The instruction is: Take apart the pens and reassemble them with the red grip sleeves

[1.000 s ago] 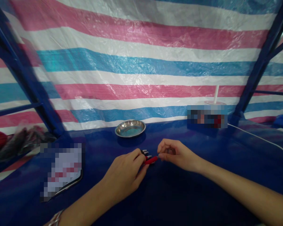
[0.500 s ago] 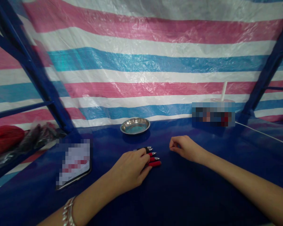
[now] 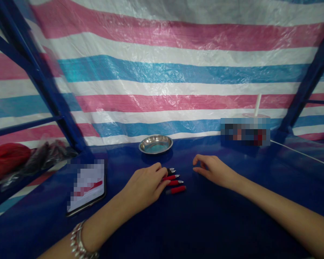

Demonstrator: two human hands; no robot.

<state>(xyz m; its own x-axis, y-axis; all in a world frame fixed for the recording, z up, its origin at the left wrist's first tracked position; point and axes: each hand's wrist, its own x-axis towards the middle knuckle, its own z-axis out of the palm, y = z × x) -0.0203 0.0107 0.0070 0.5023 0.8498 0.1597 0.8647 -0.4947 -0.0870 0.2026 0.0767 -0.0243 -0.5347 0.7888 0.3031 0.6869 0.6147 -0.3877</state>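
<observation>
My left hand (image 3: 148, 182) lies over a row of pens on the blue table, its fingers curled round their rear parts. Two black pens (image 3: 172, 171) poke out beyond the fingers at the far side. Nearer to me are two red pens with silver tips, an upper red pen (image 3: 172, 177) and a lower red pen (image 3: 176, 182) by my thumb. A short red piece with a dark end (image 3: 177, 190) rests apart from the hand, closest to me. To the right, my right hand (image 3: 209, 168) rests with nothing held, a gap between thumb and bent index finger.
A shiny metal dish (image 3: 156, 145) stands behind the pens. At left lies a phone (image 3: 89, 187), partly pixelated. A blurred-out object (image 3: 245, 132) with a white cable (image 3: 299, 151) sits at the back right. Blue frame posts and a striped sheet (image 3: 178, 72) bound the table (image 3: 205, 223).
My left hand has shifted slightly left, uncovering more of the pens and the short red piece. On my right hand, the thumb and index finger have parted.
</observation>
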